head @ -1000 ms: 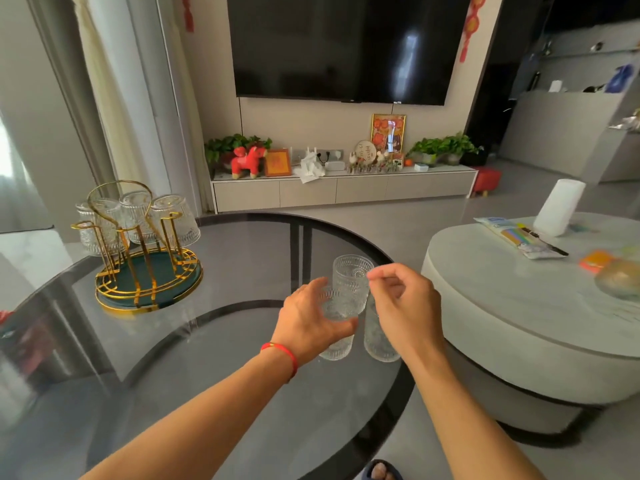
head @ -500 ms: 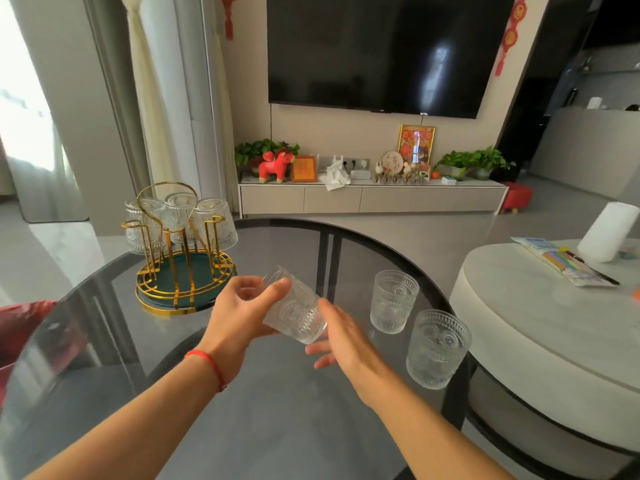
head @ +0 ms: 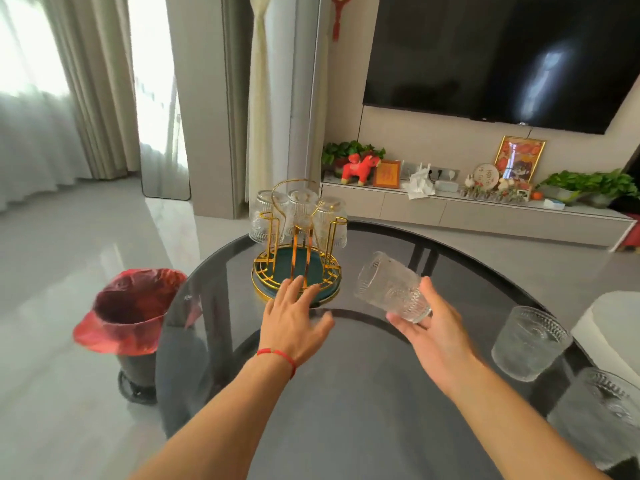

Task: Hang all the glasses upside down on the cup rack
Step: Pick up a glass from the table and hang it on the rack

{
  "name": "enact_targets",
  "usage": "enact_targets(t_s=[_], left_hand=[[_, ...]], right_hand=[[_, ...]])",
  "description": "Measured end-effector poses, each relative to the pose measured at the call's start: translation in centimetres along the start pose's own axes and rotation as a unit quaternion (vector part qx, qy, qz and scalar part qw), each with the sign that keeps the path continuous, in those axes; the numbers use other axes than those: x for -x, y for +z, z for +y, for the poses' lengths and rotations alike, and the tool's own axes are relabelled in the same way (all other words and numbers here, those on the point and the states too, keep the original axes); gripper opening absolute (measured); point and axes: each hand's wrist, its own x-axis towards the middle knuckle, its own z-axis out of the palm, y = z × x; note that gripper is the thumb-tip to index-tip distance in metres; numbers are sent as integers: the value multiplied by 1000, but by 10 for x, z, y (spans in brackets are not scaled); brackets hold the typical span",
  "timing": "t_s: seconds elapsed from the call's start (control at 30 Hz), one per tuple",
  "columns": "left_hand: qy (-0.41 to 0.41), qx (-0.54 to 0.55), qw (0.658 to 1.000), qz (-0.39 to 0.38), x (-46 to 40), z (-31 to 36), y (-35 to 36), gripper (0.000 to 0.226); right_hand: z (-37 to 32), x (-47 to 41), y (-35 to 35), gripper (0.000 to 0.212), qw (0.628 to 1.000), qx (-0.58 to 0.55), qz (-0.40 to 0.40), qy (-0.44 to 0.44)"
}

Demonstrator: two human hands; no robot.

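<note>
The gold wire cup rack point(head: 297, 268) with a green base stands at the far side of the round dark glass table point(head: 346, 410). Three clear glasses point(head: 300, 216) hang upside down on its back pegs. My right hand point(head: 429, 327) holds a ribbed clear glass point(head: 391, 287) tilted on its side, mouth pointing left toward the rack. My left hand point(head: 294, 313) is open, fingers spread, its tips at the rack's front rim. Two more glasses stand upright on the table at the right, one point(head: 528, 341) behind the other point(head: 599, 414).
A bin with a red liner point(head: 131, 310) stands on the floor left of the table. A low TV cabinet point(head: 485, 216) with ornaments runs along the back wall. A white round table point(head: 609, 327) edges in at the right.
The glass passed from my left hand to my right hand. My left hand has let go and reached forward to the rack's rim. The view has swung left toward the rack.
</note>
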Motion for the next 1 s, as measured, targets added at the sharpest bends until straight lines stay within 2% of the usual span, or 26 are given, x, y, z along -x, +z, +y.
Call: enact_targets(t_s=[0.17,0.27,0.43,0.5,0.63,0.7,1.0], left_hand=[[32,-104,993,-45,2,-12,22,83],[39,-134,989,-41,2,-17,26,86],[38,-146,988,-32,1,-18,30,85],[38,-147,988,-32,1,-19,30,85],[39,-143,988,-33,1,-19,30,85],[38,-141,989,-33,1,-17,30,85],[41,-139,989,-25,2,-16,28,84]], right_hand=[[-25,-8,37,35,995,48,-47,-74],[-42,-19,82,55,983,94,-75,-135],[-56,-33,162,59,952,200,-101,-207],[-54,-40,188,62,921,281,-98,-251],[-39,-50,221,68,811,452,-102,-357],[-30,-55,230,69,773,499,-109,-377],[6,-71,235,66,688,612,-103,-375]])
